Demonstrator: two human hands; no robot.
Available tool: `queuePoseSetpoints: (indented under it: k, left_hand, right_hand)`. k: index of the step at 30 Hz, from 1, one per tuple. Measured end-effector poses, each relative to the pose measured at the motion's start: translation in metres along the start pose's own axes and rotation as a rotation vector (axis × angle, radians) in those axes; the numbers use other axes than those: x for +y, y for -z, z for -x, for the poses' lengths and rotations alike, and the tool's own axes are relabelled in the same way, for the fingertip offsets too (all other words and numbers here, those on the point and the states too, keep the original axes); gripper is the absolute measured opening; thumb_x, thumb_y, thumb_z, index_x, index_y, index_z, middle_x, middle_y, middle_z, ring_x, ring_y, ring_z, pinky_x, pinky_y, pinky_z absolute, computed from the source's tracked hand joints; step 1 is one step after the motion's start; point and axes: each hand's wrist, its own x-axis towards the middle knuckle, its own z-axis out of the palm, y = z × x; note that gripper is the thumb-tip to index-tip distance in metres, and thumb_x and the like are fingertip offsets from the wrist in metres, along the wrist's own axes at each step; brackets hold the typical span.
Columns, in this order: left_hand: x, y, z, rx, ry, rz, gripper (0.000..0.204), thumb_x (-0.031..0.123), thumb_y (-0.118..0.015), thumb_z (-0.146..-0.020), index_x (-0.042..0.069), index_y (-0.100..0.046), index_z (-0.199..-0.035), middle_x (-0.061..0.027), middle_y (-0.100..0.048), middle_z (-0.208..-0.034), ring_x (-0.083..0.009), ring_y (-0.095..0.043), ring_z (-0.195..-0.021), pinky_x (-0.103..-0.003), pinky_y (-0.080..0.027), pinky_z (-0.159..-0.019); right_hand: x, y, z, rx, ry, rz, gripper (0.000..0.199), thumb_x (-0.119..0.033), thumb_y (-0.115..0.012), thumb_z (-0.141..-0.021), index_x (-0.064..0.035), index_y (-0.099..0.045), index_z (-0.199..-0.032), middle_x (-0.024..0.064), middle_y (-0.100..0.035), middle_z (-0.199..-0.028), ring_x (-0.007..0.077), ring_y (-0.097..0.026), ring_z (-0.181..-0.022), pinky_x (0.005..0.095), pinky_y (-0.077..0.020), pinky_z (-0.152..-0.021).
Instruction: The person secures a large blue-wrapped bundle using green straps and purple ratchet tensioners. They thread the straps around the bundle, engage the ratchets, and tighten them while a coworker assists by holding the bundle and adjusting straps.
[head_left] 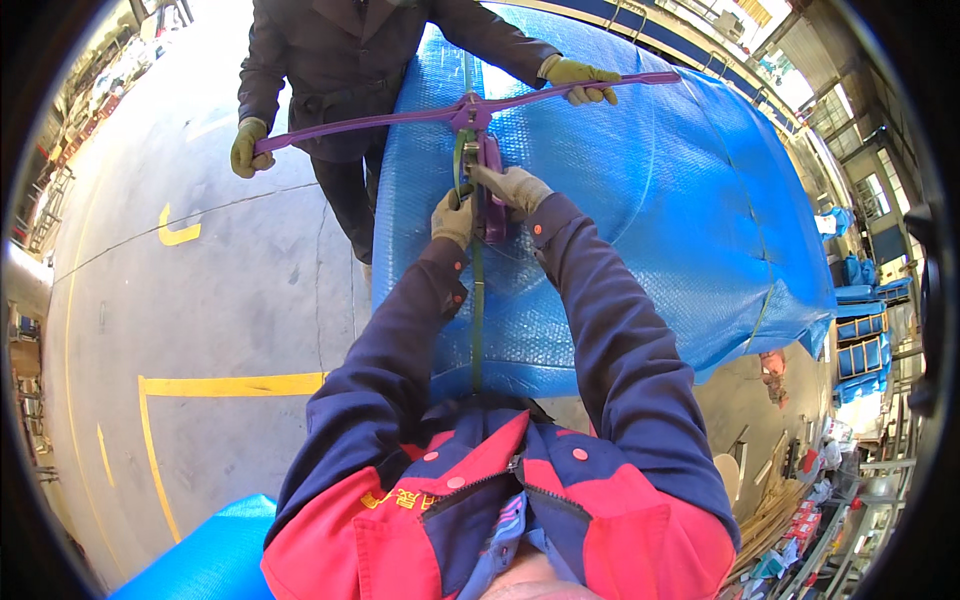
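Observation:
A large bundle in blue woven sheeting (600, 200) lies before me, with a green strap (478, 330) running along it. My left hand (454, 218), gloved, is closed on the green strap beside a strapping tool. My right hand (514, 188), also gloved, is closed at the metal part of that purple strapping tool (493, 225), which rests on the bundle. Just beyond my hands is the jaw head of a long-handled purple crimper (370, 122). A co-worker across from me grips its two spread handles, one in each gloved hand (583, 82). My fingertips are partly hidden.
The co-worker (345, 60) stands at the bundle's far left. Grey floor (230, 290) with yellow lines (235, 385) spreads to the left. More blue sheeting (215, 555) lies at lower left. Timber strips (775, 525) and scrap are piled at lower right, near stacked blue-wrapped pieces (862, 330).

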Motion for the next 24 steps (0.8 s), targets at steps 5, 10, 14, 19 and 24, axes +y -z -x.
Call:
queuePoseSetpoints:
  k: [5,10,14,19,24]
  left_hand:
    - [0.000,-0.003,0.004,-0.085,0.048,0.028,0.028,0.031,-0.068,-0.098,0.008,-0.076,-0.112,-0.0083,-0.070,-0.079,-0.0172,-0.067,-0.071,-0.034,-0.053,-0.069]
    - [0.003,-0.002,-0.012,-0.137,0.226,-0.045,0.057,0.057,-0.063,-0.097,0.003,-0.076,-0.107,-0.0140,-0.074,-0.086,-0.0269,-0.073,-0.081,-0.040,-0.055,-0.077]
    - [0.011,0.000,-0.035,-0.279,0.371,-0.069,0.076,0.075,-0.065,-0.090,-0.001,-0.072,-0.098,-0.0097,-0.068,-0.081,-0.0225,-0.068,-0.070,-0.040,-0.057,-0.065]
    - [0.035,-0.001,-0.038,-0.364,0.243,-0.324,0.079,0.073,-0.068,-0.088,-0.003,-0.075,-0.106,-0.0141,-0.074,-0.091,-0.0253,-0.073,-0.077,-0.041,-0.058,-0.071]
    - [0.053,-0.003,-0.033,-0.468,0.340,-0.221,0.069,0.062,-0.075,-0.087,-0.003,-0.075,-0.109,-0.0166,-0.077,-0.094,-0.0281,-0.076,-0.084,-0.040,-0.059,-0.073]
  right_hand:
    - [0.016,-0.005,-0.010,-0.126,-0.204,-0.331,0.057,-0.044,-0.069,-0.096,0.0003,-0.064,-0.131,0.0134,-0.072,-0.119,0.0288,-0.074,-0.103,0.0479,-0.0635,-0.080]
    - [0.037,-0.011,-0.025,-0.150,0.481,0.027,0.047,-0.033,-0.068,-0.094,-0.0052,-0.061,-0.131,0.0130,-0.073,-0.112,0.0312,-0.074,-0.102,0.0476,-0.0618,-0.085]
    - [0.056,-0.026,-0.041,-0.098,-0.057,-0.207,0.039,-0.036,-0.064,-0.098,-0.0047,-0.067,-0.121,0.0101,-0.072,-0.100,0.0268,-0.072,-0.092,0.0421,-0.0580,-0.076]
    - [0.067,-0.040,-0.052,0.035,0.017,0.084,0.042,-0.036,-0.058,-0.099,0.0030,-0.071,-0.102,0.0085,-0.064,-0.076,0.0255,-0.064,-0.064,0.0399,-0.0497,-0.058]
    - [0.069,-0.048,-0.052,0.160,-0.178,-0.176,0.045,-0.037,-0.059,-0.098,0.0054,-0.069,-0.110,0.0240,-0.073,-0.092,0.0357,-0.074,-0.076,0.0433,-0.0586,-0.068]
